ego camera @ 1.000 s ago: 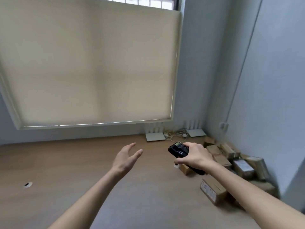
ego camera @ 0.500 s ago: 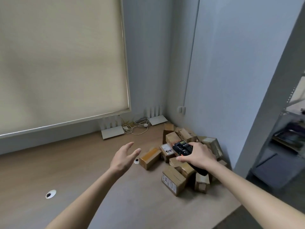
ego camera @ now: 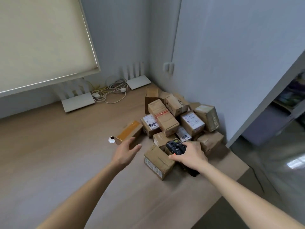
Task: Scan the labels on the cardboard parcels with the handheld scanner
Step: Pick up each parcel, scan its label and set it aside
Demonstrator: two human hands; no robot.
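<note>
Presently the black handheld scanner [ego camera: 175,147] is gripped in the right hand [ego camera: 189,155], fingers curled round its body, its head pointing toward the heap of cardboard parcels [ego camera: 175,123] piled in the far right corner of the bench [ego camera: 66,162], against the wall. The scanner hangs directly above the nearest parcel [ego camera: 157,162], which lies near the bench's right edge. The left hand [ego camera: 126,150] hovers just left of that parcel, fingers spread and relaxed, holding nothing, forearm extended.

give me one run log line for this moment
phase: approach | right hand: grips handheld scanner over parcel pile | left hand: open, empty, above desk | scan: none evident
</note>
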